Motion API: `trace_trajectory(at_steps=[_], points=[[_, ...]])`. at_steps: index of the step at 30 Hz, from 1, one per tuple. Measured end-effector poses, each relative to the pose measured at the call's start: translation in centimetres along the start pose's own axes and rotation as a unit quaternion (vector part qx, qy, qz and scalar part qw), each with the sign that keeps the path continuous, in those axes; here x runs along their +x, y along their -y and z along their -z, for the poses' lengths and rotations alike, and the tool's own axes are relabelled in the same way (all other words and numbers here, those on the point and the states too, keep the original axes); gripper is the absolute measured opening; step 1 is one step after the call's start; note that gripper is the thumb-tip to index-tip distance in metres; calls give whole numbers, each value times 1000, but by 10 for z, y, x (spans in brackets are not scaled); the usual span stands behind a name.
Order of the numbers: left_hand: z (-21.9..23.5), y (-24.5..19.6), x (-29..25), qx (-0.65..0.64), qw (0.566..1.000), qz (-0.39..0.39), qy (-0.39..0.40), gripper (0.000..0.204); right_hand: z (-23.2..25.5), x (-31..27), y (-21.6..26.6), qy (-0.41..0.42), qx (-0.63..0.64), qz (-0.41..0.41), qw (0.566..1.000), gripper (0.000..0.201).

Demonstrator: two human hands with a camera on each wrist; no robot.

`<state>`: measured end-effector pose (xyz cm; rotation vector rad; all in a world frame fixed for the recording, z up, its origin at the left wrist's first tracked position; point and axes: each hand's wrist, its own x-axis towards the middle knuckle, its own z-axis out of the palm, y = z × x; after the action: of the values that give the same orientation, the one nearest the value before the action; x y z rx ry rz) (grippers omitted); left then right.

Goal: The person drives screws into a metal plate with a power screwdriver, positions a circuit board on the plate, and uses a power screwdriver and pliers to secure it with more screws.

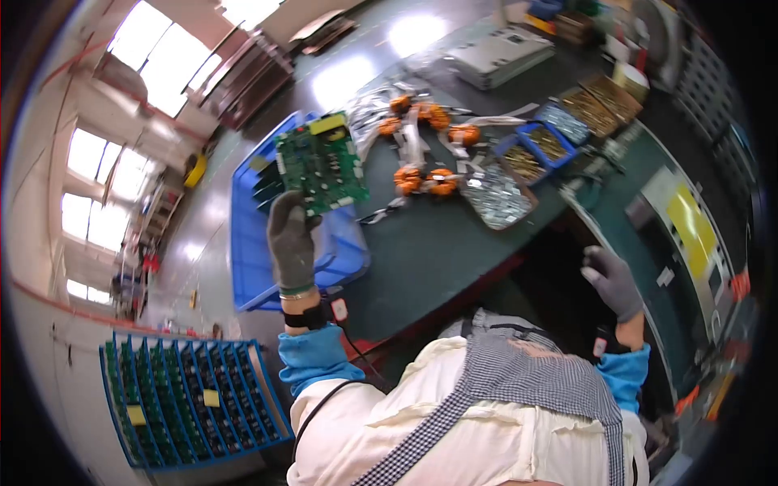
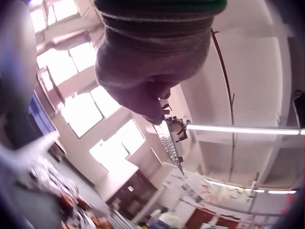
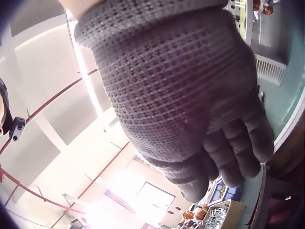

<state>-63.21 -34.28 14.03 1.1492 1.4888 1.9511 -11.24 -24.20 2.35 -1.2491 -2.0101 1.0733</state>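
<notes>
My left hand (image 1: 292, 247), in a grey knit glove, pinches a green circuit board (image 1: 324, 162) by its lower edge. The board is raised and tilted, its component side towards the head camera, and it overlaps the blue plastic bin (image 1: 247, 243) in that view. From the left wrist, the board (image 2: 167, 143) shows nearly edge-on beyond the gloved fingers. Also gloved, my right hand (image 1: 613, 283) hangs in the air by the right-hand bench, its fingers loosely bent and holding nothing. Its fingers (image 3: 231, 155) show plainly in the right wrist view.
Orange copper-coloured coils (image 1: 442, 181) with white leads lie on the green bench (image 1: 413, 259). Beside them stand a tray of silver metal parts (image 1: 496, 198) and blue boxes of brass parts (image 1: 523, 162). A rack of circuit boards (image 1: 194, 397) stands at lower left; a yellow-marked panel (image 1: 693, 219) lies right.
</notes>
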Motion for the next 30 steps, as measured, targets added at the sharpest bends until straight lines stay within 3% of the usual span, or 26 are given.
trace_trajectory(at_steps=[2, 4, 5, 8, 13, 14, 16, 20, 22, 27, 30], points=[[-75, 23, -26, -69, 992, 45, 93, 18, 16, -20, -7, -33, 39, 35, 998, 37], [-155, 44, -60, -22, 982, 110, 151, 19, 33, -44, -13, -77, 78, 52, 993, 38], [-191, 57, -81, -59, 966, 140, 211, 18, 41, -59, -20, -106, 76, 54, 990, 41], [-282, 83, -143, -143, 884, 256, 364, 17, 62, -107, -35, -226, 48, 78, 970, 53], [-383, 99, -215, -98, 785, 301, 533, 18, 91, -152, -47, -359, -36, 22, 933, 56], [-397, 98, -223, -114, 764, 331, 542, 18, 98, -158, -55, -375, -62, -6, 925, 54], [-427, 102, -227, -88, 743, 319, 581, 25, 112, -163, -70, -403, -110, -60, 907, 52], [-484, 95, -219, -116, 729, 289, 610, 42, 145, -147, -93, -468, -139, -26, 872, 45], [-514, 101, -210, -145, 722, 267, 622, 51, 169, -134, -101, -462, -141, -41, 874, 41], [-580, 97, -162, -40, 700, 282, 654, 38, 222, -78, -127, -461, -155, -26, 873, 39], [-610, 108, -141, 80, 707, 244, 659, 39, 248, -46, -148, -436, -155, -38, 886, 42]])
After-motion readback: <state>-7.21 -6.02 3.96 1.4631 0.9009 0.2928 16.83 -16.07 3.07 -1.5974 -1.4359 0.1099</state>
